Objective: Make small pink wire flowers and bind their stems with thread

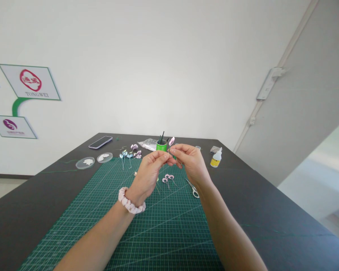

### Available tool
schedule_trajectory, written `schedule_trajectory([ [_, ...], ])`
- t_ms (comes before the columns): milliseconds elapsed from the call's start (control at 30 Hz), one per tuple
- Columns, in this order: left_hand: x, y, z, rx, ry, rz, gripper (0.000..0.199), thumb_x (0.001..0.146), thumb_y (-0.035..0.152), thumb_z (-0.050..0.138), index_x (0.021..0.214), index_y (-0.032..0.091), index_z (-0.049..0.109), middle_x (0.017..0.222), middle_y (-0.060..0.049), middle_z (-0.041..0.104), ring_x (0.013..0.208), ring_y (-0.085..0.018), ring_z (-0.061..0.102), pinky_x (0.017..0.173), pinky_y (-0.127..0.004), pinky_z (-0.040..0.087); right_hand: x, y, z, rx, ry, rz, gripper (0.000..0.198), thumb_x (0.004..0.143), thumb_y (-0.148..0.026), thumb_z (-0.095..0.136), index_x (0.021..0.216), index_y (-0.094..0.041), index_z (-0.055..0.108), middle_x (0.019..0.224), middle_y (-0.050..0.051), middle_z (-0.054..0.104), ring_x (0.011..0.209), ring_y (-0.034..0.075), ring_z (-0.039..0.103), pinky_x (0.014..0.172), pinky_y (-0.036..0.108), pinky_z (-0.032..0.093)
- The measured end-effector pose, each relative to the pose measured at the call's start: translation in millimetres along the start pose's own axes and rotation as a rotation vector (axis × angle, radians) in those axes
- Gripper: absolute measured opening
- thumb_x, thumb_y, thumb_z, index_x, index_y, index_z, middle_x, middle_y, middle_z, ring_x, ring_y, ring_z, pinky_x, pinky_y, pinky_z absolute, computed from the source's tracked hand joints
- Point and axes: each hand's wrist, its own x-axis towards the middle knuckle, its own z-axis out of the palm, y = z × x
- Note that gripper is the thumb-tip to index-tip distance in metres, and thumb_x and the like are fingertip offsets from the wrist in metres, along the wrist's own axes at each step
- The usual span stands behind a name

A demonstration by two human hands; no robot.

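Observation:
Between both hands, raised over the green cutting mat [121, 226], is a pink wire-stemmed petal [172, 141] standing upright. My left hand [154, 165] pinches low on its stem, a pale scrunchie [131, 201] round that wrist. My right hand [190, 160] pinches just below the petal, its fingertips close to the left ones. The stem is mostly hidden by my fingers. Below on the mat lie several loose pink petals on wires [168, 177]. White-handled scissors [195, 192] rest under my right wrist.
Blue wired petals [125, 154] and purple flowers [137, 153] lie at the mat's far edge. Behind stand a green tin [161, 145] and a clear plastic bag [148, 144]. A glue bottle [216, 158] is at right; two shallow dishes [85, 163] and a phone [101, 142] are left.

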Motion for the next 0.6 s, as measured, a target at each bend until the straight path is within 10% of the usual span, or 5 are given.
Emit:
schedule_trajectory([
  [600, 0.7, -1.6, -0.5, -0.018, -0.002, -0.003, 0.017, 0.08, 0.025, 0.068, 0.065, 0.016, 0.07, 0.067, -0.004, 0.068, 0.068, -0.014, 0.058, 0.077, -0.03, 0.046, 0.2, -1.8, 0.2, -0.003, -0.004, -0.004, 0.016, 0.066, -0.032, 0.075, 0.067, -0.017, 0.072, 0.047, -0.004, 0.056, 0.039, 0.007, 0.039, 0.04, 0.023, 0.025],
])
